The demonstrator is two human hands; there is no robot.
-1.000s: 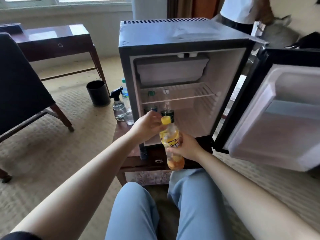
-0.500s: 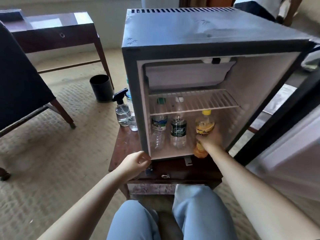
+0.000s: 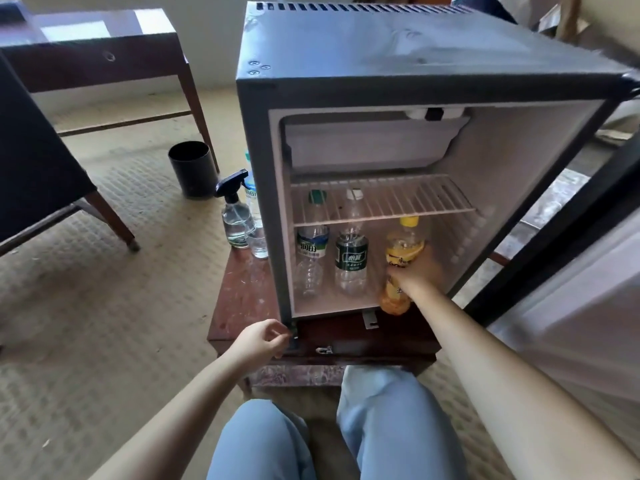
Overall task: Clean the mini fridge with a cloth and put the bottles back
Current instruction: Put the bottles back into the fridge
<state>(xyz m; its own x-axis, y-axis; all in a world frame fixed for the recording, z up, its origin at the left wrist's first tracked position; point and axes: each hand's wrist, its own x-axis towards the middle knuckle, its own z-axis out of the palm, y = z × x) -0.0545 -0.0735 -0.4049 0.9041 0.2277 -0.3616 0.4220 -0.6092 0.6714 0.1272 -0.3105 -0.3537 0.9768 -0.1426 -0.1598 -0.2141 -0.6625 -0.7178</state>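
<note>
Fridge door (image 3: 585, 306) cut off right; orange bottle (image 3: 401, 249) partly behind right hand (image 3: 417, 270)

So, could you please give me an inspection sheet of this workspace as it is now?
Surface: low wooden table bears the mini fridge, its door open.
Job's things: blue-label bottle and green-label bottle stand under the wire shelf; orange drink bottle at front right; no cloth seen.
Clutter: spray bottle and clear water bottle on the table, left of the fridge.
Hands: right hand grips the orange drink bottle; left hand loosely curled by the fridge's lower left corner, holding nothing.
Cables: nothing seen.
Surroundings: carpet, black bin, dark chair, wooden desk.
</note>
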